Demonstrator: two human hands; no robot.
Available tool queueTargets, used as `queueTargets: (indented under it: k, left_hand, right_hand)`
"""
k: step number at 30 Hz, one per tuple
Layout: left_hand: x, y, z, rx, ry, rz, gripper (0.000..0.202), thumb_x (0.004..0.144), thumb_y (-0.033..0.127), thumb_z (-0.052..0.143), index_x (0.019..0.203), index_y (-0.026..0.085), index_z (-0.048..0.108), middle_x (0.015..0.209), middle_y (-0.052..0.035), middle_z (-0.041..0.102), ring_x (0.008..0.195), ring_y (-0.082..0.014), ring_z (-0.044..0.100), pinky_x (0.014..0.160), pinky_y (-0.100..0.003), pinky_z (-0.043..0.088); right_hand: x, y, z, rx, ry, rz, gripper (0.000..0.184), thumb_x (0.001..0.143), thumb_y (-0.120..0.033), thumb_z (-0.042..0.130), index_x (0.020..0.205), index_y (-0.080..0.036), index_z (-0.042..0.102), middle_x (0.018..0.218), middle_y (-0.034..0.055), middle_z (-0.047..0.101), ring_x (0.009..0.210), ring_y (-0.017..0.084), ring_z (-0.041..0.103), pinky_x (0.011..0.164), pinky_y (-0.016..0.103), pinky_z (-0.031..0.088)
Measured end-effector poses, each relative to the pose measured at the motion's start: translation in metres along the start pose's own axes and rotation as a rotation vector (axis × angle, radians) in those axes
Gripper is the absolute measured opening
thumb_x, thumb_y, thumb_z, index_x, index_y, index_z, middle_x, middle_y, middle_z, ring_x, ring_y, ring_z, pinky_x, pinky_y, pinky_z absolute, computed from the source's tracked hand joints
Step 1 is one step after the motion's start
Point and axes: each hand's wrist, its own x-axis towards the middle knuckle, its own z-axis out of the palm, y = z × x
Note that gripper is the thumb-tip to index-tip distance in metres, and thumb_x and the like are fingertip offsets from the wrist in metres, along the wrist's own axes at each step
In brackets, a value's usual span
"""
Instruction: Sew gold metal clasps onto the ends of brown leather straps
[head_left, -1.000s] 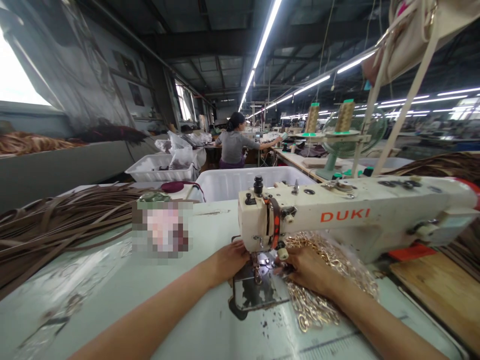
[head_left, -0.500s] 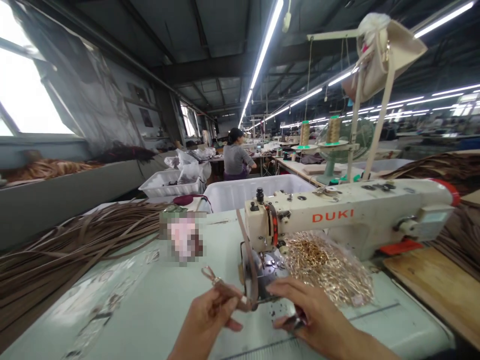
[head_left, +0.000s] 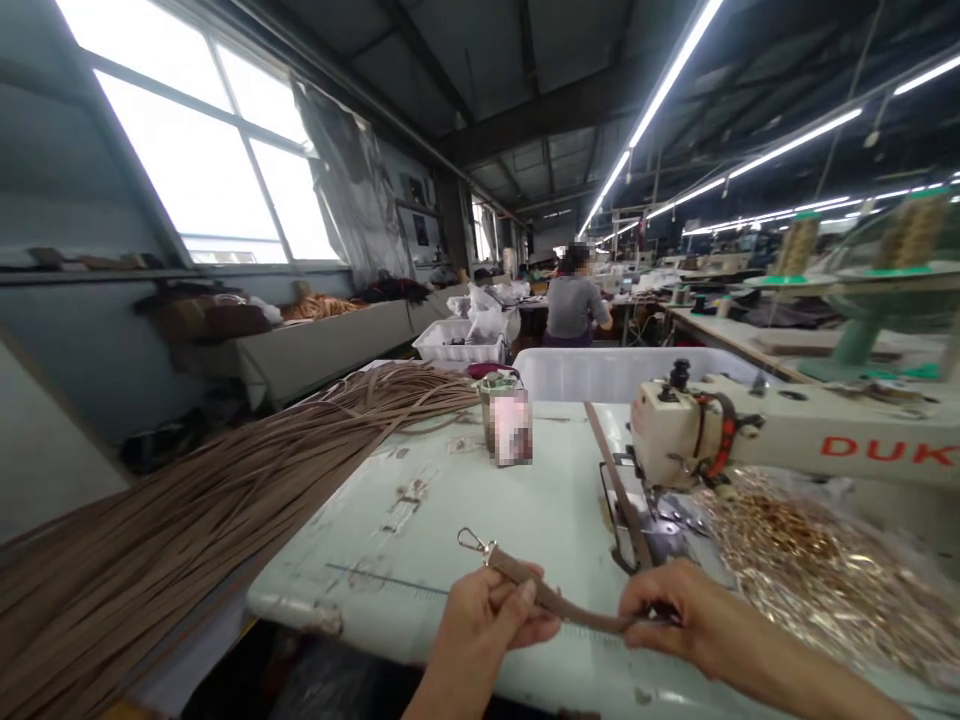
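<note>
Near the front edge of the pale green table [head_left: 442, 515], a brown strap [head_left: 574, 608] stretches between the two hands — long axis left to right, sagging a bit. The left hand [head_left: 487, 630] pinches it just behind a metal clip [head_left: 472, 541], which pokes out to the far left of the fingers. The right hand [head_left: 690, 612] is closed on the other end of that stretch (something dark is in that grip too, can't tell what). Past it, a length of strap runs to the far side, just left of the sewing machine [head_left: 667, 440] — probably the same piece, but the fingers hide the join. The right hand is the one nearer the machine, whose head blocks the far right. Gold-coloured hardware [head_left: 795, 540] crowds that side too, a strap pile [head_left: 225, 490] fills the left, and a partly blurred container [head_left: 506, 425] stands farther back.
</note>
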Motion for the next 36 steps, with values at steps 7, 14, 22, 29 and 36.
queueTargets:
  k: [7,14,22,29,36]
  left_hand:
    - [-0.006,-0.009,-0.003,0.019,-0.181,-0.086,0.058,0.067,0.057,0.078,0.096,0.008,0.064,0.085,-0.0149,0.072,0.077,-0.0229,0.070,0.064,-0.027,0.055]
    - [-0.008,-0.014,0.008,0.098,-0.303,-0.044,0.055,0.075,0.059,0.070,0.096,0.009,0.061,0.069,-0.0103,0.070,0.060,-0.0180,0.068,0.054,-0.020,0.049]
    - [-0.005,-0.017,0.020,0.228,-0.379,-0.009,0.050,0.082,0.059,0.062,0.092,0.010,0.059,0.063,-0.0072,0.065,0.053,-0.0147,0.062,0.051,-0.020,0.045]
    - [-0.002,-0.022,0.027,0.315,-0.455,-0.036,0.053,0.082,0.063,0.059,0.090,0.010,0.062,0.068,-0.0048,0.060,0.057,-0.0126,0.056,0.051,-0.019,0.043]
    - [-0.002,-0.033,0.046,0.287,-0.495,-0.085,0.062,0.081,0.072,0.050,0.097,0.013,0.060,0.089,-0.0094,0.063,0.058,-0.0155,0.064,0.054,-0.025,0.052]
  right_hand:
    - [0.008,-0.045,-0.011,-0.189,0.222,-0.161,0.036,0.084,-0.055,0.060,0.109,-0.029,0.065,0.089,0.0024,0.066,0.077,0.021,0.063,0.067,0.028,0.046]
    - [0.013,-0.075,0.008,-0.376,0.308,-0.322,0.028,0.099,-0.038,0.038,0.119,-0.023,0.049,0.100,0.0067,0.057,0.083,0.020,0.059,0.069,0.032,0.048]
    - [0.003,-0.046,0.015,-0.365,0.307,-0.392,0.020,0.099,-0.036,0.041,0.100,-0.018,0.049,0.094,0.0068,0.056,0.079,0.020,0.056,0.065,0.031,0.047]
    - [-0.008,-0.042,0.005,-0.070,0.369,-0.332,0.021,0.093,-0.039,0.054,0.100,-0.020,0.049,0.090,0.0027,0.052,0.078,0.017,0.053,0.064,0.027,0.043]
    - [-0.009,-0.050,0.007,0.286,0.460,-0.154,0.036,0.071,-0.033,0.080,0.097,-0.023,0.057,0.078,-0.0034,0.046,0.066,0.013,0.047,0.053,0.022,0.037]
